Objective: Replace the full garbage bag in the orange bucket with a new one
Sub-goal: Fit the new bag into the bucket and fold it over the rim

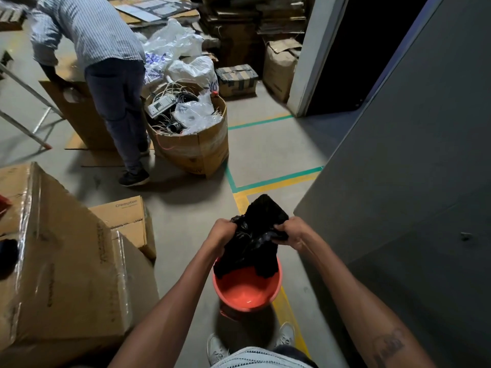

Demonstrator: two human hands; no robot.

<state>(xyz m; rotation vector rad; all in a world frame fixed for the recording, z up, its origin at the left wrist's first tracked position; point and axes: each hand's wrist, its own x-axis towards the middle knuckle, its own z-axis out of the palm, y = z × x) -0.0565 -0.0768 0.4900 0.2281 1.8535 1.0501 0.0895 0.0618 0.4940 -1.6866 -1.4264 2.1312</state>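
Observation, head view: gripping black garbage bag [259, 227] with both hands, above the orange bucket [247, 290]. Clenching left hand [221, 232] round a bunched fold at the bag's left edge. Pinching the right edge with right hand [289, 231], fingers curled into the plastic. Holding the bag crumpled and only partly spread, with its lower end hanging over the bucket's far rim and covering that side. Seeing the bucket's bare orange inside below the bag. Unable to tell whether the bag's mouth is open.

Noting bucket on the grey floor, just ahead of two white shoes [216, 349] and beside a yellow floor line [291, 312] running up toward green tape [276, 179].

Recording surroundings:
- Large taped cardboard box [66, 261] at left, with a smaller box marked Crompton [127, 216] behind it.
- Dark grey panel [398, 155] filling the right side.
- Second person [101, 49] in a striped shirt at far left, bending over a brown carton [74, 115], one hand on its top edge.
- Open bulging carton [194, 150] just beside that person, holding wires, a white switch plate and clear plastic.
- White plastic bags [180, 49] heaped behind it.
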